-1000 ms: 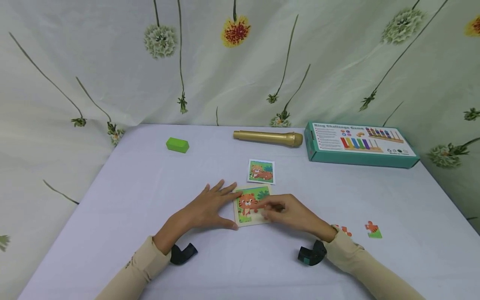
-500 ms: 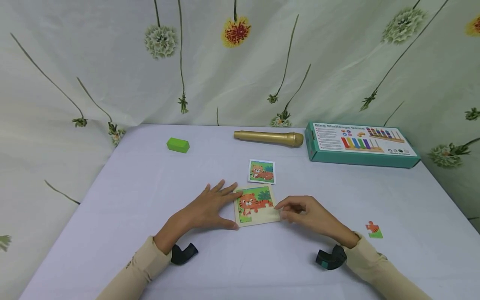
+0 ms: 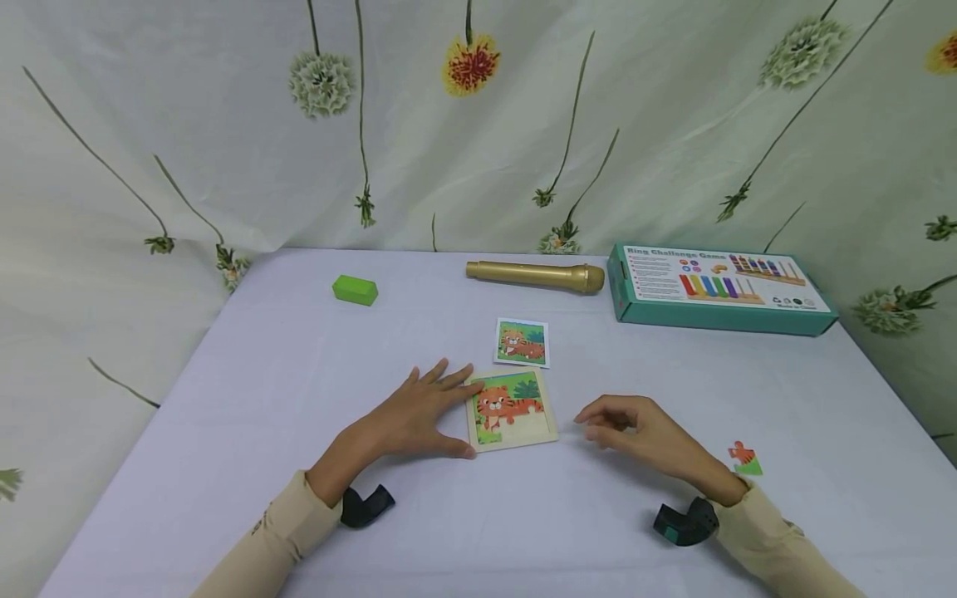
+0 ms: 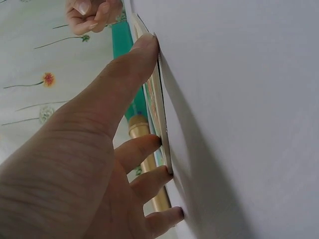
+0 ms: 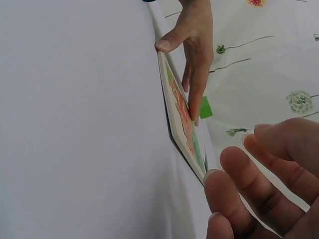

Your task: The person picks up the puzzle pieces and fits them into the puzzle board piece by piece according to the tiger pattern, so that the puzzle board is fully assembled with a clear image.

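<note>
A square wooden jigsaw puzzle with a tiger picture lies on the table, its lower right showing bare wood. My left hand is spread at its left side, a fingertip on the upper left and the thumb at the lower left corner. In the left wrist view, that thumb touches the board's edge. To the right of the board hovers my right hand, fingers loosely bent, nothing between them. A loose puzzle piece, orange and green, lies beyond my right wrist. Behind the board is a small tiger picture card.
At the back lie a gold microphone and a teal ring game box. A green block sits at the back left. A flowered cloth hangs behind the table.
My right hand has drawn off the puzzle to the right, uncovering its lower right part. Its forearm now covers the spot where other pieces showed. The left hand stays put.
</note>
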The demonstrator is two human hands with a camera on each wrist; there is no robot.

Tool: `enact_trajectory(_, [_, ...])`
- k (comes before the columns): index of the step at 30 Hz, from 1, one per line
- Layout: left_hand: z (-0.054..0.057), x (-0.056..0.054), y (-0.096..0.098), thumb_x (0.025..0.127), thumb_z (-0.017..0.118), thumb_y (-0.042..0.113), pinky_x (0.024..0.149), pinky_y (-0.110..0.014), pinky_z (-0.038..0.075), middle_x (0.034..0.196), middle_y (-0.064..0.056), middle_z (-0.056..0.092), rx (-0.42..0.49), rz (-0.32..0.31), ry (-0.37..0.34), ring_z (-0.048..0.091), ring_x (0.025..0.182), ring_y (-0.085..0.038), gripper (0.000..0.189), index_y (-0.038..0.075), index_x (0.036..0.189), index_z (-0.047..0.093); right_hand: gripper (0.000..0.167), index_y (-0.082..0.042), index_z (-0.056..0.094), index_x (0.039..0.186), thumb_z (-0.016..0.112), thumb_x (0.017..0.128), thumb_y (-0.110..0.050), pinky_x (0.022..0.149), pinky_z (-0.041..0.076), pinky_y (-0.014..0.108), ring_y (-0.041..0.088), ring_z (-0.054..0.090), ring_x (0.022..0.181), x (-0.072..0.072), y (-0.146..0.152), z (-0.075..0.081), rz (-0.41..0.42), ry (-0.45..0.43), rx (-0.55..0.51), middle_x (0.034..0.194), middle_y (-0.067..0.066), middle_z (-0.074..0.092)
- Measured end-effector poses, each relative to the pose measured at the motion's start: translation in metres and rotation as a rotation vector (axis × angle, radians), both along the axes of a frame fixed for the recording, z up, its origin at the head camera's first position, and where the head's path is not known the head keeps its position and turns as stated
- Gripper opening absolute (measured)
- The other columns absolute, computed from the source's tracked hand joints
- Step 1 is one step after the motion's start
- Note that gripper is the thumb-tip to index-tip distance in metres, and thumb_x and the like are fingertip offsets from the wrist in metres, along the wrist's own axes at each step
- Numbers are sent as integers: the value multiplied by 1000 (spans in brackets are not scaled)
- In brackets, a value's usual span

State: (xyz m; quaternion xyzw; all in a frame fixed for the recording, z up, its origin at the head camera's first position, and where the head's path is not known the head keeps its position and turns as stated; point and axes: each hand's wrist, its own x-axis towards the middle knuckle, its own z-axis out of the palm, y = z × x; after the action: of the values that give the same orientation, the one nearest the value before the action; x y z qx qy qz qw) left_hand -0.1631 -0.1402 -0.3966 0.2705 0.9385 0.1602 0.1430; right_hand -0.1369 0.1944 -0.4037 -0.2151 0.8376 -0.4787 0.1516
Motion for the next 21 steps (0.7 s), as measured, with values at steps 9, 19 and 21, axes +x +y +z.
enact_trajectory(9, [-1,0,0,72,75,58,115,-61,6,158,2,23,-9,-1,2,7,147,-32,90,27,148,38,18,-12,69,107,65,92,-20,74,50,24,11,59,85,3,18,-4,-42,73,39,97,0,66])
enact_trajectory(19, [-3,0,-1,72,75,58,114,-61,7,158,2,23,-5,-7,12,7,147,-32,91,26,148,38,18,-12,68,109,65,92,-17,76,50,23,9,59,85,6,40,0,-95,136,57,98,-2,67])
enact_trajectory(21, [-3,0,-1,72,75,59,114,-61,7,158,2,23,0,-10,14,8,147,-33,91,26,148,38,19,-12,68,110,64,92,-18,76,50,23,9,59,85,7,43,2,-107,127,71,96,-3,66])
